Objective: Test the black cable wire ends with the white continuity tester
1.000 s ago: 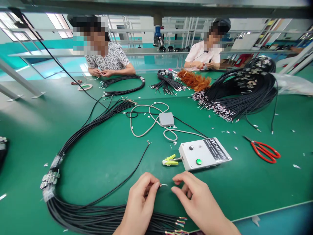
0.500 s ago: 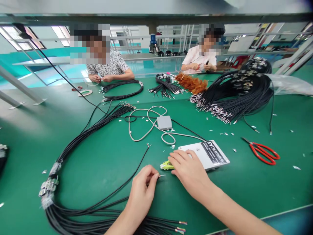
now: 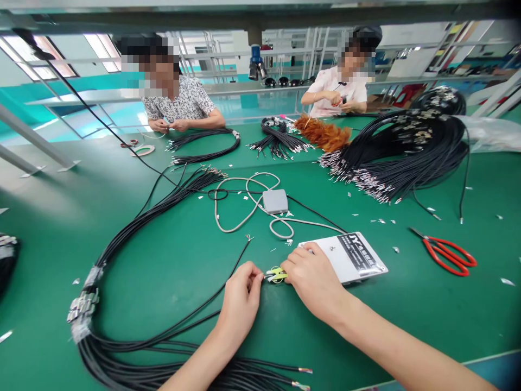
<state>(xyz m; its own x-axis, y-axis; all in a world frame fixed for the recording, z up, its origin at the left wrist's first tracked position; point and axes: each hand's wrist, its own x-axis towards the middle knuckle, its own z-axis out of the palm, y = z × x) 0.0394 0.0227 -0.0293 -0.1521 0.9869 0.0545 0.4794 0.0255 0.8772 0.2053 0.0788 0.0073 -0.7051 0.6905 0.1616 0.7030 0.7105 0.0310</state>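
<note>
My left hand [image 3: 240, 293] is closed in a pinch on the end of a black cable [image 3: 199, 321], which runs back to the tied cable bundle [image 3: 122, 239]. My right hand [image 3: 312, 274] grips a yellow-green clip [image 3: 278, 275] at the left side of a flat white box [image 3: 336, 250] marked JY. The clip's jaws seem parted and point at the left fingertips. Cable tip and jaws meet or nearly touch; the small gap is hard to make out. Another cable end with bared wires [image 3: 249, 238] lies just beyond my left hand.
Red-handled scissors [image 3: 448, 255] lie to the right. A grey block [image 3: 275, 201] with a looped grey cord sits behind the white box. Large black cable coils [image 3: 391, 152] fill the back right. Two people work across the table. White scraps are scattered about.
My left hand has moved slightly up with the cable end, bringing it to the clip. The clip's jaws look wider apart. The view has shifted a little.
</note>
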